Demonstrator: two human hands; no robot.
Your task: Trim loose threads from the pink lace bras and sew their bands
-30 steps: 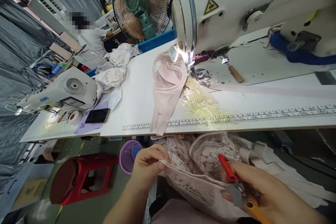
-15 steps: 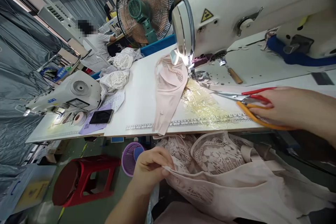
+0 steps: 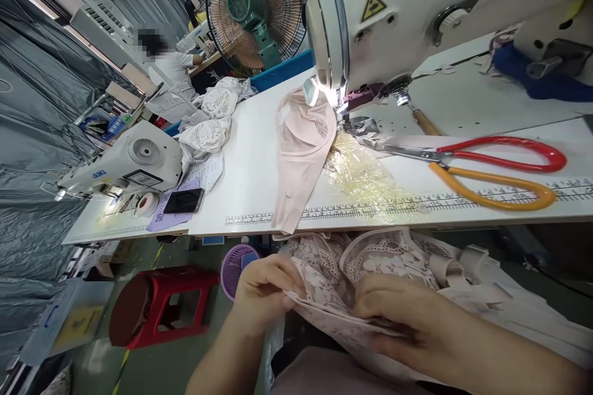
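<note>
Below the table's front edge, my left hand (image 3: 271,290) pinches the edge of a pale pink lace bra (image 3: 324,315). My right hand (image 3: 393,315) grips the same bra farther along its edge; part of its fingers is hidden by the cloth. More lace bra pieces (image 3: 393,253) lie behind my hands, against the table edge. On the tabletop rest scissors (image 3: 445,157) with one red and one orange handle, their blades closed. Another pink bra piece (image 3: 301,160) lies flat by the sewing machine's needle (image 3: 343,114), next to a crinkled yellowish clear plastic sheet (image 3: 359,176).
A sewing machine (image 3: 398,18) overhangs the white table (image 3: 250,160). At left are a second machine (image 3: 139,157), a phone (image 3: 183,200) and white lace pieces (image 3: 208,136). A fan (image 3: 259,6) and a seated person (image 3: 173,68) are behind. A red stool (image 3: 162,305) and purple basket (image 3: 230,271) are below.
My right hand has let go of the scissors, which now lie on the table, and has come down to grip the bra. The left hand keeps its pinch. The view has shifted slightly.
</note>
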